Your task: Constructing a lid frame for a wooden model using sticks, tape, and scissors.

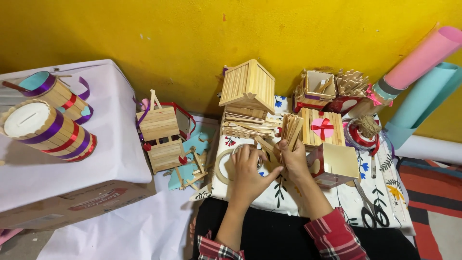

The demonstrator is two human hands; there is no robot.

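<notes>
My left hand (248, 173) rests on a ring of tape (222, 168) lying on a flower-printed cloth (370, 185). Its fingers touch flat wooden craft sticks (265, 145) held at an angle. My right hand (293, 159) grips a bundle of wooden craft sticks (291, 129) standing upright between its fingers. Both hands meet in the middle of the cloth, just in front of a small house built of sticks (248, 89). Both sleeves are red plaid.
A stick-covered box with a red bow (321, 127), a small open cardboard box (333, 164), scissors (368, 207) and a ruler lie right. Rolled pink and teal paper (423, 62) leans on the yellow wall. Two stick-clad cylinders (45, 125) sit on a covered carton at left.
</notes>
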